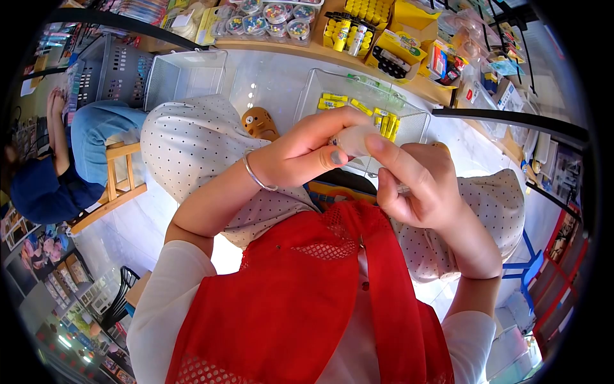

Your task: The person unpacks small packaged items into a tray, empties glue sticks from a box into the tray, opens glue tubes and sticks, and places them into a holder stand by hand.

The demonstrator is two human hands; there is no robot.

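Above my lap, my left hand point(313, 147) is closed around a small whitish, translucent item point(354, 140), with thumb and fingers pressed on it. My right hand point(416, 182) touches the same item from the other side with its thumb or a finger; its other fingers are curled, and a small clear edge shows between them. What exactly the item is, I cannot make out. Just beyond my hands, a wire basket point(419, 118) on the floor holds several yellow sticks point(385, 121) and some green packs.
A shelf point(307, 51) ahead carries tubs of colourful pieces point(276, 14), yellow glue sticks point(342, 35) and boxes. Left are another wire basket point(185, 77), a grey crate point(125, 73) and a seated person point(57, 173) on a wooden stool point(118, 182). A blue chair point(531, 272) stands right.
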